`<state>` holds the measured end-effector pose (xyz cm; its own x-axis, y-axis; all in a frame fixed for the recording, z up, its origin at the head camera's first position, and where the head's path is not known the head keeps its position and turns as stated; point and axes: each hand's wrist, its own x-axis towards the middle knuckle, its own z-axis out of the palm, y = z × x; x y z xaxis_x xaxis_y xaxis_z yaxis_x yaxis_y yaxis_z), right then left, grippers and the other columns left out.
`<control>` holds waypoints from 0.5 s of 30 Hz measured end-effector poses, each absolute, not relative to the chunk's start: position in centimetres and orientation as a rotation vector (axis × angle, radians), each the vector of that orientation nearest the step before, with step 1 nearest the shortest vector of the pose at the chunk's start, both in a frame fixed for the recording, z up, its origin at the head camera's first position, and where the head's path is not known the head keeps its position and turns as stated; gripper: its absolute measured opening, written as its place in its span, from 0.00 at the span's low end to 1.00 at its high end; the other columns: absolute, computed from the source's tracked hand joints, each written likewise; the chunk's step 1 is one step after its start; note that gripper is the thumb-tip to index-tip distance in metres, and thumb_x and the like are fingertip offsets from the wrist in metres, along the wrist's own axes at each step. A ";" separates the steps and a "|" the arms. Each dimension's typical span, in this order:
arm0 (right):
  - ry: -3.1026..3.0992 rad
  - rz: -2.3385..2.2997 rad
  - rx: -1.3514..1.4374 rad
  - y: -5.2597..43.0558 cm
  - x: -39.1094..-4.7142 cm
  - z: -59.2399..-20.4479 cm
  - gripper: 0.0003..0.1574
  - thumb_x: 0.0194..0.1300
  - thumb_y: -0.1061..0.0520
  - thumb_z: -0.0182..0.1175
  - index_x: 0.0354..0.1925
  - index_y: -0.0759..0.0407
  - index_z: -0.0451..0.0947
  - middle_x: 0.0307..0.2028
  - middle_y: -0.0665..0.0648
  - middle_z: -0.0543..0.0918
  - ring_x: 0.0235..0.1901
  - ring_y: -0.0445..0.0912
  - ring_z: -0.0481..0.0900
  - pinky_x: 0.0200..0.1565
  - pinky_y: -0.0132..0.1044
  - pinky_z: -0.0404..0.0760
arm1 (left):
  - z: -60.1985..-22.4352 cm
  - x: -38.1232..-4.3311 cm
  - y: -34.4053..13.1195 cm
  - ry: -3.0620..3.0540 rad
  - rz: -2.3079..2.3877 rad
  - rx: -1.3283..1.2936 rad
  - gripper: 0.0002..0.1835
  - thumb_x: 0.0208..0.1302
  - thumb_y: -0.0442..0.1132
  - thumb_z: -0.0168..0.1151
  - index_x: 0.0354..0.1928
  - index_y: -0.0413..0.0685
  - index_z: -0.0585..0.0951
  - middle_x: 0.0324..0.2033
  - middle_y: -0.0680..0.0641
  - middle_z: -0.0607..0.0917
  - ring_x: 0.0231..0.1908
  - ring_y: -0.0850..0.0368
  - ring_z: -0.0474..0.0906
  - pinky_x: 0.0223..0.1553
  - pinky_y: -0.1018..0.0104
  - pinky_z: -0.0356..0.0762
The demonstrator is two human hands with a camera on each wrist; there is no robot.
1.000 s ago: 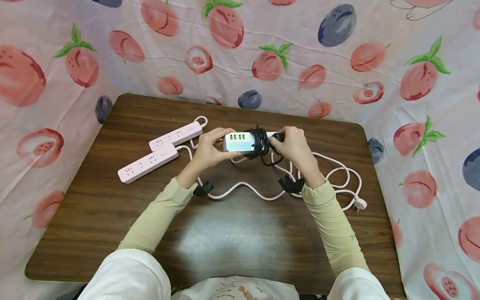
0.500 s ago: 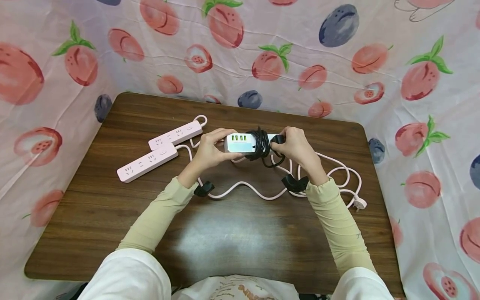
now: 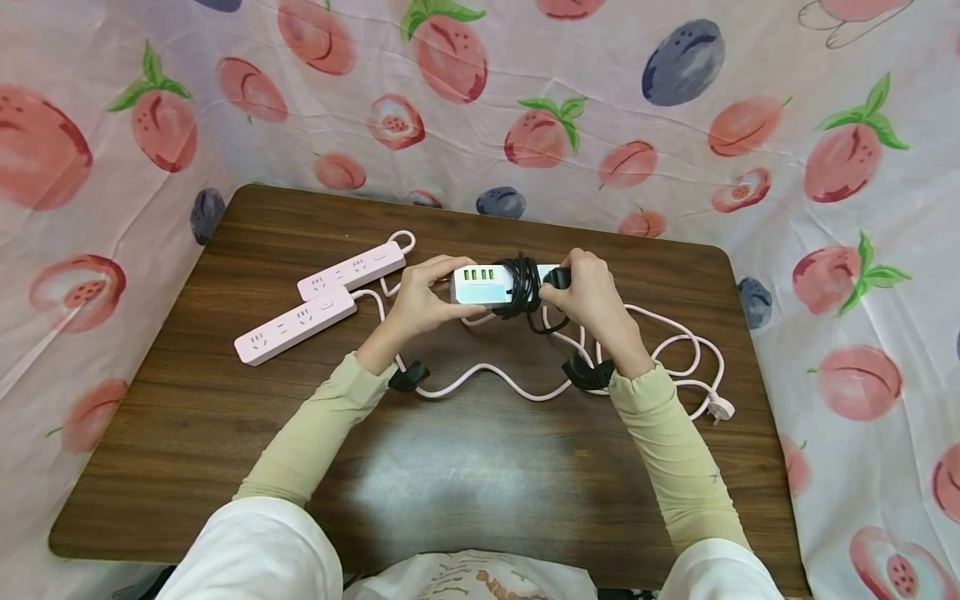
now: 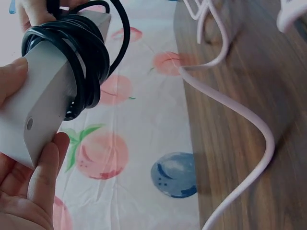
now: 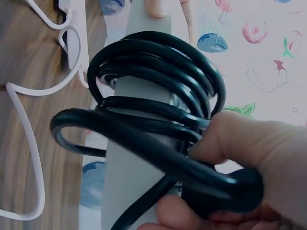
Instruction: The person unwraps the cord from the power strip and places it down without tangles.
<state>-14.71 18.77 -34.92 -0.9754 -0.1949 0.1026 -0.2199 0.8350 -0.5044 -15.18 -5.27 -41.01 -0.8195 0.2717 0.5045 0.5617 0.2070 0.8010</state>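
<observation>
A white power strip (image 3: 480, 292) with several green USB ports is held up above the table. Black cord (image 3: 521, 287) is wound round its middle in several turns. My left hand (image 3: 423, 298) grips the strip's left end, thumb on one side and fingers on the other, as the left wrist view shows. At the other end my right hand (image 3: 592, 296) holds the cord's black plug (image 5: 240, 191) between thumb and fingers, close against the strip. A loose loop of cord crosses the strip in the right wrist view. The plug's prongs are hidden.
Two pink power strips (image 3: 296, 325) lie at the left of the wooden table (image 3: 465, 483), one partly over the other. Their pink cords (image 3: 517, 392) run rightward beneath my hands to a pink plug (image 3: 721, 407). Fruit-printed curtains (image 3: 450, 125) enclose the back and sides.
Both hands keep their holds and the white strip has shifted only slightly to the right. The loose black loop by my right hand has changed shape a little.
</observation>
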 end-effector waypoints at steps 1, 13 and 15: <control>-2.950 0.832 0.343 18.8 -14.7 -34.9 0.18 0.49 0.58 0.63 0.34 0.71 0.71 0.31 0.66 0.75 0.30 0.56 0.72 0.31 0.45 0.73 | -40.5 -15.0 -5.2 -2.222 -1.655 -0.794 0.29 0.34 0.26 0.79 0.45 0.30 0.80 0.38 0.37 0.83 0.40 0.51 0.78 0.41 0.59 0.80; -3.084 0.902 0.323 18.9 -15.0 -33.5 0.21 0.59 0.57 0.63 0.44 0.74 0.77 0.40 0.70 0.77 0.41 0.58 0.72 0.42 0.46 0.74 | -38.2 -14.2 -5.1 -2.193 -1.665 -0.833 0.27 0.36 0.23 0.77 0.43 0.25 0.79 0.36 0.32 0.82 0.37 0.47 0.78 0.38 0.68 0.80; -3.122 0.876 0.330 18.8 -15.1 -33.3 0.20 0.58 0.58 0.63 0.43 0.73 0.78 0.38 0.69 0.79 0.38 0.55 0.73 0.38 0.43 0.74 | -38.3 -14.1 -5.1 -2.197 -1.671 -0.832 0.27 0.35 0.23 0.76 0.43 0.25 0.79 0.36 0.31 0.82 0.37 0.44 0.78 0.38 0.68 0.80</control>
<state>-15.15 18.83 -33.34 -0.9727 -0.2249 -0.0580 -0.1619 0.8357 -0.5248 -14.12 -5.10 -38.33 -0.8029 0.2848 0.5236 0.5807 0.1755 0.7950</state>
